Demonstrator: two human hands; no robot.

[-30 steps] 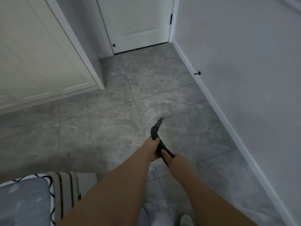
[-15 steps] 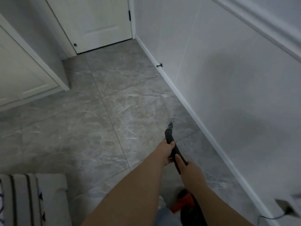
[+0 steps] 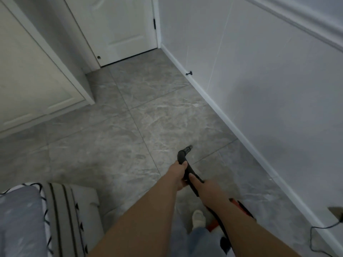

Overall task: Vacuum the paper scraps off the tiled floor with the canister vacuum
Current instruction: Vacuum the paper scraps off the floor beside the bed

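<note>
Left hand [image 3: 178, 175] wrapped round black vacuum hose [image 3: 187, 168] near its bend; right hand [image 3: 207, 190] gripping lower down. Nozzle [image 3: 187, 149] low over grey tiled floor [image 3: 111, 145], near white baseboard [image 3: 232, 125].

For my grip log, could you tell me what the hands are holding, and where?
Both grip the black vacuum hose: left hand just behind its bent nozzle end, right hand farther back.

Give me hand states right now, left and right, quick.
Left hand: closed round the black vacuum hose, near the nozzle end.
Right hand: closed round the same hose, further back.
</note>
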